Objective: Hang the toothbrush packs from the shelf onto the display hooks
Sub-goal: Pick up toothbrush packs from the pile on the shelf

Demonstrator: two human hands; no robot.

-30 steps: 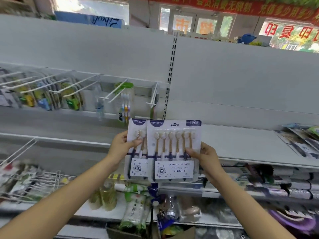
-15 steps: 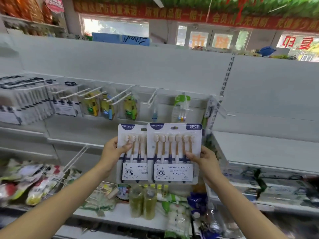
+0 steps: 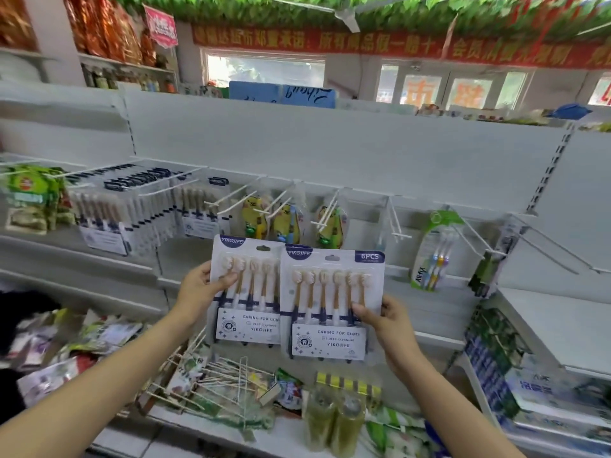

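1. Since half a second ago my view has swung left, so more of the hook rail shows, and the two packs I hold have spread apart, the right one now lower than the left.
2. My left hand [image 3: 198, 287] pinches the left toothbrush pack [image 3: 246, 292] at its left edge, thumb across the front over the outermost brush heads.
3. My right hand [image 3: 385, 320] grips the right toothbrush pack [image 3: 332, 304] at its lower right edge, thumb on the front over the brush handles.
4. Both packs are upright in the air in front of the shelving, faces toward me; the right pack overlaps the left pack's right side.
5. Below my arms, the lower shelf [image 3: 231, 424] carries loose white hooks [image 3: 224, 375], jumbled packets [image 3: 82, 345] and two greenish bottles [image 3: 334, 421].
6. Behind the packs, the display hooks [image 3: 231, 198] jut out from a rail on the grey back panel [image 3: 330, 143].
7. Hooks at the left carry a dense row of matching hung packs [image 3: 132, 209]; hooks straight ahead carry yellow cartoon packs [image 3: 284, 219].
8. To the right hangs a green-topped toothbrush pack [image 3: 436, 252], with bare hooks beside it.
9. Farthest off, a red banner [image 3: 363, 44] runs above the windows, under green leaves on the ceiling.
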